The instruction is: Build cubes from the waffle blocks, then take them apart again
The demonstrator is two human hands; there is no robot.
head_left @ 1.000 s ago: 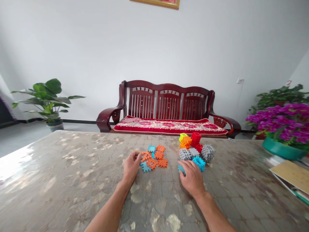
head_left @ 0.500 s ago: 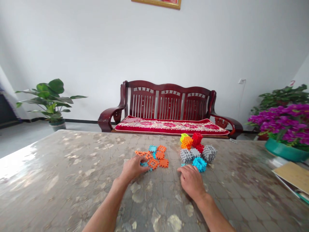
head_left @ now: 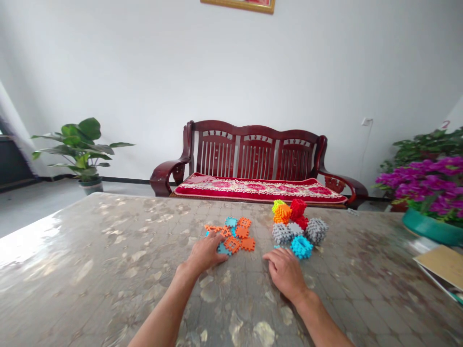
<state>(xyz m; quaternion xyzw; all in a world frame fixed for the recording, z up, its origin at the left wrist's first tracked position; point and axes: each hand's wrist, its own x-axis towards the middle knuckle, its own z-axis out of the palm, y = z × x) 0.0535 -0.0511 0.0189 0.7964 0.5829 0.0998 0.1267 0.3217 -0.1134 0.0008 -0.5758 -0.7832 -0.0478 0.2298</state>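
Note:
My left hand (head_left: 206,251) is at the left edge of a loose group of flat orange pieces (head_left: 248,244) and blue pieces (head_left: 230,221), its thumb and fingers apart around the near side of a blue piece (head_left: 224,249). Nothing shows lifted in it. My right hand (head_left: 286,271) rests on the table with fingers curled and the index finger pointing left, nothing visible in it. Just beyond it are assembled blocks: a blue one (head_left: 301,246), gray ones (head_left: 317,231), an orange one (head_left: 282,213), a red one (head_left: 298,208) and a yellow-green one (head_left: 278,206).
The patterned table (head_left: 119,270) spans the foreground. A teal pot (head_left: 430,226) with purple flowers and a brown folder (head_left: 442,264) are at the right. Behind the table stands a wooden bench (head_left: 255,152); a potted plant (head_left: 90,183) is at left.
My left hand has spread its thumb away from the blue piece, which now shows more. My right hand has barely moved. The whole view has shifted slightly.

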